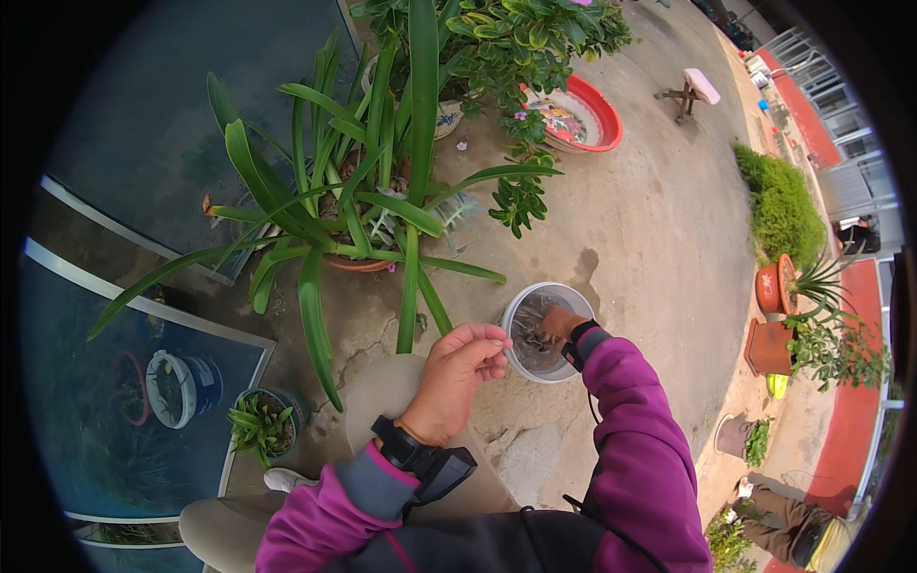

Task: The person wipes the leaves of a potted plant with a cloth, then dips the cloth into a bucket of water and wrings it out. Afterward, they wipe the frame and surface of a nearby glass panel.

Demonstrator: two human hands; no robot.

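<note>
A white bucket (510, 315) stands on the concrete ground in front of me, with murky water and a dark grey, wrinkled, cloth-like mass (531, 331) inside. My right hand (562, 324) reaches down into it; the fingers are hidden in the water, so what they grip cannot be seen. At the bucket's left rim is my left hand (462, 372), its fingers curled and the thumb tip meeting the index finger. Whether it pinches the rim or something small is unclear. Both wrists carry black strapped devices.
Long-leaved potted plants (358, 215) spread close on the left, beside glass panels (143, 430). A red-rimmed basin (598, 114) and a folding stool (688, 97) stand farther off. Several potted plants (774, 286) line the right side. At lower right is another person (781, 526).
</note>
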